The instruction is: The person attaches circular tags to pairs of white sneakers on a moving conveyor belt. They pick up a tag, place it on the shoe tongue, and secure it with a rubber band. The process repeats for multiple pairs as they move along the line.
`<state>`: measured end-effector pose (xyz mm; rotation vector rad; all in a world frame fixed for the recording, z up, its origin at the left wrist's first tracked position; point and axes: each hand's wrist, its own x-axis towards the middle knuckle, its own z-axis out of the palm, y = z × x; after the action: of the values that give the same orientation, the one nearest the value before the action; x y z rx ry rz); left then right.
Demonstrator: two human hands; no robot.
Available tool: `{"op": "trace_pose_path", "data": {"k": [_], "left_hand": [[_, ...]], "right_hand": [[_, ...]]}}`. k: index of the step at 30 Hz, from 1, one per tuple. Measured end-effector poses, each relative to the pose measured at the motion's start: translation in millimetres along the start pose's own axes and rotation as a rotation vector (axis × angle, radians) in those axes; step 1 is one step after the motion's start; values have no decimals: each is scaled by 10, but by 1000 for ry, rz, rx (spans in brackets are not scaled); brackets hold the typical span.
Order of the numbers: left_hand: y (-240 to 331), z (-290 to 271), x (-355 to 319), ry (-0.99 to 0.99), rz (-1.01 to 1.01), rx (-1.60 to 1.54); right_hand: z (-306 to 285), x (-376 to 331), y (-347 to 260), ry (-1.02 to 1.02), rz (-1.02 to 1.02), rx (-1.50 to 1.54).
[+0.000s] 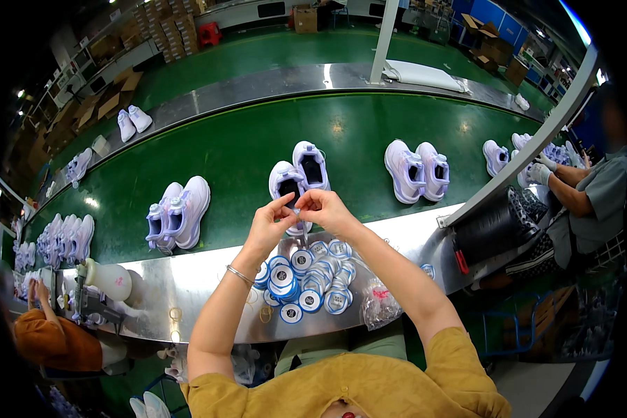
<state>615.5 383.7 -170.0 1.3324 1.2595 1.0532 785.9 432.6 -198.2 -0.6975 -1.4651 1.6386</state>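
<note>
My left hand (272, 221) and my right hand (329, 213) meet fingertip to fingertip over the near end of a pair of pale lilac sneakers (309, 155). Both hands are closed in a pinch around something small and pale, mostly hidden by the fingers; its kind is not clear. Just below my wrists, a heap of round white tags with blue rims (313, 277) lies on the metal ledge (209, 282). Beside the heap is a clear plastic bag (380, 306) with something pink inside.
Further sneaker pairs stand on the green belt (244, 139), left (179, 214) and right (416, 171). A white post (529, 143) rises at the right. Co-workers sit at the right (592, 188) and left (59, 338). Rubber bands (266, 315) and a whitish jar (111, 280) are on the ledge.
</note>
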Motion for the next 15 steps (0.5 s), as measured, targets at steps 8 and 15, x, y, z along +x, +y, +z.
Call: {"op": "trace_pose_path", "data": {"k": [8, 15], "left_hand": [[-59, -48, 22, 14, -24, -43], [-364, -381, 322, 342, 90, 456]], "right_hand": [[12, 43, -32, -82, 33, 85], [-300, 252, 154, 317, -41, -476]]}}
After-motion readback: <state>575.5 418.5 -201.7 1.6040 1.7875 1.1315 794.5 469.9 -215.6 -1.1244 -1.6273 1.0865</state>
